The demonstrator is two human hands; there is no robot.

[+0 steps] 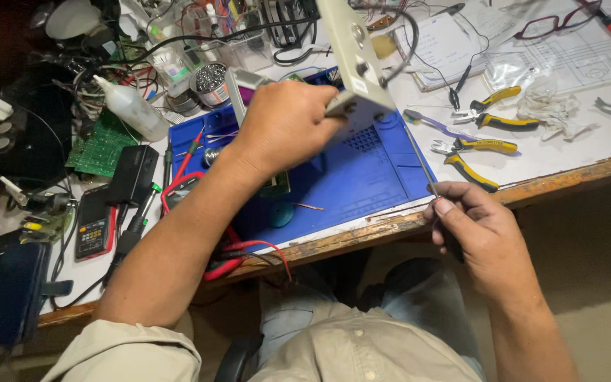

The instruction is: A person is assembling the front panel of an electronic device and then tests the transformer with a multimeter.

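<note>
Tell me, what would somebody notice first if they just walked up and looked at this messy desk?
Probably the bright blue mat in the middle of the table, because its colour stands out. Above it the left hand holds up a pale box with round knobs, while the right hand at the table's edge holds a thin screwdriver pointing up at it. To the right lie yellow-handled pliers.
</note>
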